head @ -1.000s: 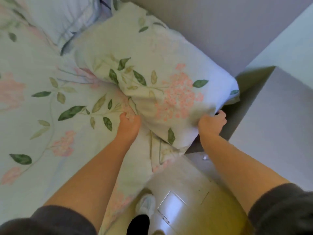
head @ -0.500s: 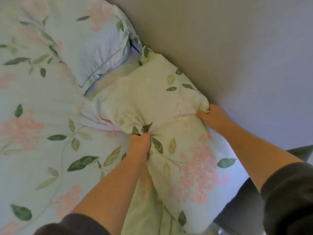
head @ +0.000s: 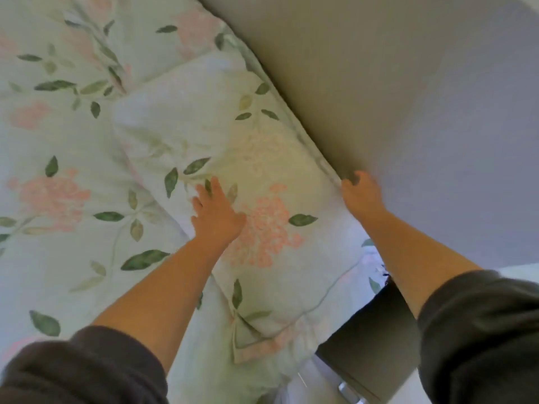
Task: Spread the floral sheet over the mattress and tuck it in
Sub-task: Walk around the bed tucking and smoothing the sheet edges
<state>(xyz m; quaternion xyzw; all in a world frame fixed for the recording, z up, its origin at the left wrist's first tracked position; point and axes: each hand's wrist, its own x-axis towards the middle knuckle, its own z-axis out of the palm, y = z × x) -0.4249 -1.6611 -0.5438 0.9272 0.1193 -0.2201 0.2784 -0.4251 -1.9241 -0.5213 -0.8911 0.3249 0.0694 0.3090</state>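
Note:
The floral sheet [head: 58,252], pale with pink blooms and green leaves, lies spread over the mattress on the left. A pillow in the same print [head: 262,153] lies flat at the head of the bed, against the headboard. My left hand [head: 217,212] presses on the pillow's middle with its fingers spread. My right hand [head: 361,196] is at the pillow's far edge where it meets the headboard, its fingers curled round that edge. The fingertips are blurred.
A plain grey-beige headboard [head: 393,83] fills the upper right. A second floral pillow [head: 131,39] lies at the top left. A dark nightstand [head: 364,345] with a metal handle stands beside the bed at the lower right.
The pillow has gone from bunched up and lifted to lying flat against the headboard. My left hand has let go of it and now presses flat. My right hand stays at its edge.

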